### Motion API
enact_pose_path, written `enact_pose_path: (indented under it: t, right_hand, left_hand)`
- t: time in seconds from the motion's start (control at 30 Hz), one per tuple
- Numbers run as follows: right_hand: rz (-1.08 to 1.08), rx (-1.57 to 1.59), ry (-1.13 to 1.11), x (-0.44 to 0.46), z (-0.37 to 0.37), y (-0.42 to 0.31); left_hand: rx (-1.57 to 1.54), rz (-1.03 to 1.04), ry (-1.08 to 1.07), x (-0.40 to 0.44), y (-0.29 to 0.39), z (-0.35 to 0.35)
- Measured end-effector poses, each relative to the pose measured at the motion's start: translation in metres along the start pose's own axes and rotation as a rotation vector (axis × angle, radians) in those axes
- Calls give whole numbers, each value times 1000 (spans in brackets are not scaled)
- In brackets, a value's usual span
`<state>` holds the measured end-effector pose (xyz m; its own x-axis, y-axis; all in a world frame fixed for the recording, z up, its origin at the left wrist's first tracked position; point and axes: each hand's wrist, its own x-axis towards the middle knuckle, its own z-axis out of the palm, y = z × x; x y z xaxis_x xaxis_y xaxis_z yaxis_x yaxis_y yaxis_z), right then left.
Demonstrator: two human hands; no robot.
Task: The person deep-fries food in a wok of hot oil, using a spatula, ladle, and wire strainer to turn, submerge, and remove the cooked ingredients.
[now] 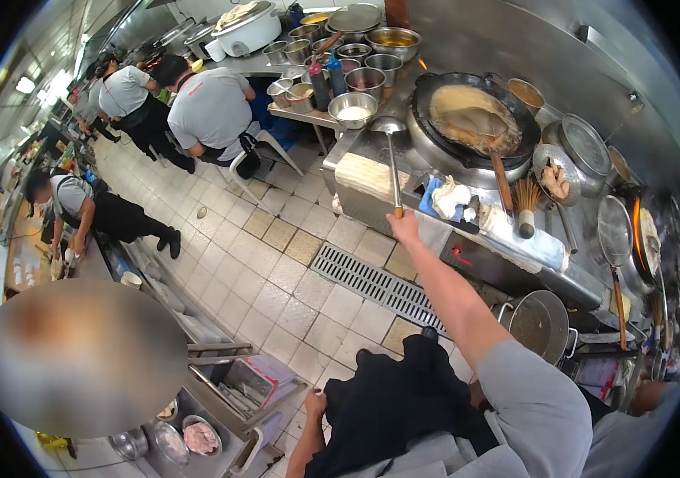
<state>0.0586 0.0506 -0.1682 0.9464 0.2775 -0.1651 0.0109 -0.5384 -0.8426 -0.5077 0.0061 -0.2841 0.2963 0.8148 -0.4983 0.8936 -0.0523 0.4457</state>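
My right hand [405, 226] is wrapped round the wooden end of a long-handled ladle [394, 163]. The ladle's bowl lies over the stove's left edge, between a metal bowl of white contents [352, 110] and the wok. Inside the black wok [427, 89] is a brownish, foamy liquid, with a wooden-handled tool [501, 179] resting in it. Low beside my dark apron [403, 398] hangs my left hand [316, 403], its fingers curled. Something small and pale shows at those fingers, too small to name.
On the stove lie a bamboo brush [526, 203], crumpled cloths [447, 199] and a strainer with fried pieces [553, 179]. A large pot [535, 327] stands low at right. Several co-workers are across the tiled floor [276, 263]. A floor drain [372, 279] runs before the stove.
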Motion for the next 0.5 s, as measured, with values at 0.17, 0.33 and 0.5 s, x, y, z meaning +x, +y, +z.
enact_pose_path:
  t: [0.17,0.33,0.5]
  right_hand:
    - [233,306,-112,-5,-18,-48]
    - [253,656,-169,-67,-53,-98]
    - [177,759,-300,-101,-96,-109]
  left_hand:
    - [2,-152,-121,-32,-43,7]
    - [170,-100,-341,-34,-56,13]
    - [268,-9,-383,28,-74,36]
